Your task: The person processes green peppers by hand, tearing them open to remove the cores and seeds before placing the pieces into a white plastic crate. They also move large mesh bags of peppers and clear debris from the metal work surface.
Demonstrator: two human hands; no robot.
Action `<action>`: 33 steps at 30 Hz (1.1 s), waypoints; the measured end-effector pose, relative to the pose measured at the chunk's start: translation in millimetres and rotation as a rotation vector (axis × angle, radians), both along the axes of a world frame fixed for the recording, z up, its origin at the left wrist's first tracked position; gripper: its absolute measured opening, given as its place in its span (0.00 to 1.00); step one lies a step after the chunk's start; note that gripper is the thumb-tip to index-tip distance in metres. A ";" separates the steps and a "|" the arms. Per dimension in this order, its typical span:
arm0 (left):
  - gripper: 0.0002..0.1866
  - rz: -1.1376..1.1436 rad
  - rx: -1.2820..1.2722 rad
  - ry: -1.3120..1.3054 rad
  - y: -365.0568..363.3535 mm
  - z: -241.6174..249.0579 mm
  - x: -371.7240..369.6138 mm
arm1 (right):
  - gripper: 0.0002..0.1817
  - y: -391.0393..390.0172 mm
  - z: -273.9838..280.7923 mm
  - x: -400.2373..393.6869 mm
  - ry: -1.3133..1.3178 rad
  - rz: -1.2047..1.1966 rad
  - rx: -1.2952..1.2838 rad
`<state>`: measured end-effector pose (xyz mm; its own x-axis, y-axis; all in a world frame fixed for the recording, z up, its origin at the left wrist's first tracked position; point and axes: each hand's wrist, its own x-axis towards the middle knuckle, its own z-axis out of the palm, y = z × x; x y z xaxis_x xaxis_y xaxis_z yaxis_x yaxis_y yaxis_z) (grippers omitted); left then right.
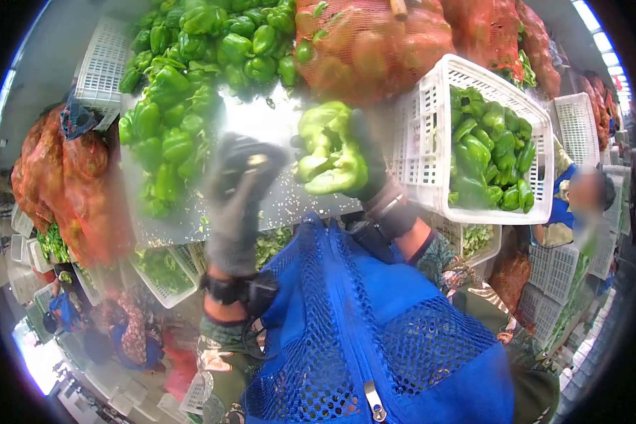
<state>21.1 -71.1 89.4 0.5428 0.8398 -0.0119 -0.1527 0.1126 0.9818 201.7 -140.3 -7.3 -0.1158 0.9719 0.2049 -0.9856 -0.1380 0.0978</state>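
Observation:
My right hand [366, 159], in a dark glove, grips a green bell pepper [332, 150]. The pepper is cut open, its pale hollow inside facing me. To its left, my left hand [244, 173], in a grey glove, is blurred above the metal table [290, 212]. Its fingers look curled in, with a small pale patch showing at them; what they hold, if anything, I cannot make out. Many whole green bell peppers [169, 141] are piled along the table's left and far side. Small pale seeds are scattered near the table's front edge.
On the right, a tilted white crate [459, 205] holds green peppers [498, 152]. Red mesh sacks [374, 49] stand at the back, and another sack [67, 184] bulges at the left. Below the table edge is a crate with green scraps [166, 272]. A co-worker [572, 201] is at the right.

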 end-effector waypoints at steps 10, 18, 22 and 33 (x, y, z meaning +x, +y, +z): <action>0.19 -0.359 0.549 1.235 9.8 -34.8 -127.9 | 0.51 -14.6 55.1 1.9 -0.152 0.034 -0.260; 0.23 -0.127 1.200 0.792 -1.3 46.5 38.9 | 0.38 -29.0 67.2 -18.1 0.104 0.000 -0.303; 0.25 -0.333 1.210 0.986 3.1 44.8 78.3 | 0.30 -30.3 60.9 -9.1 -0.333 -0.253 -0.291; 0.17 -0.493 1.027 0.653 -1.1 38.2 113.4 | 0.24 -75.8 95.2 33.0 -0.987 -0.594 -0.367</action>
